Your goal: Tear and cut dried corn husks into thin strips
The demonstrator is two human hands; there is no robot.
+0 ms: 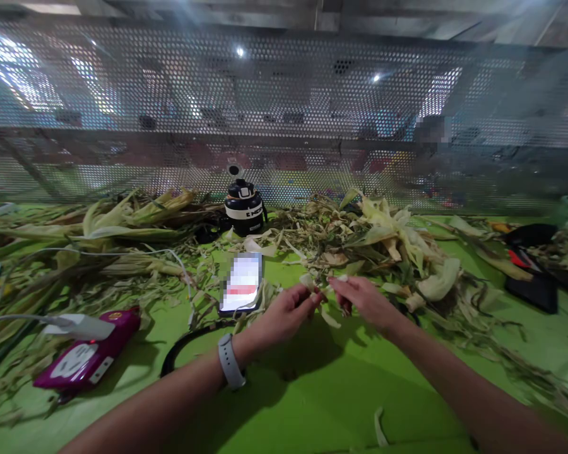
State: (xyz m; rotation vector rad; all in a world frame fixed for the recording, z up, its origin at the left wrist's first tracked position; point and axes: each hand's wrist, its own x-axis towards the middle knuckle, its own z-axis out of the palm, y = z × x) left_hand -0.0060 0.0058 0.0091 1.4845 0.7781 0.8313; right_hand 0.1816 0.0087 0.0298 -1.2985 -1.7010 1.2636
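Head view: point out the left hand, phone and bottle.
Left hand (pixel 284 311): head view, on the back of the hand.
Phone (pixel 242 279): head view, on the lit screen.
Bottle (pixel 244 214): head view, on the pale band around its dark body.

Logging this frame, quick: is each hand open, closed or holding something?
Left hand: closed, pinching a pale husk piece.
Right hand: fingers curled closed; whether it holds anything can't be told.

Gray perf. metal screen (pixel 284 88) runs behind grn tabletop (pixel 336 403), w/ bright lt spots (pixel 240 52) up top.
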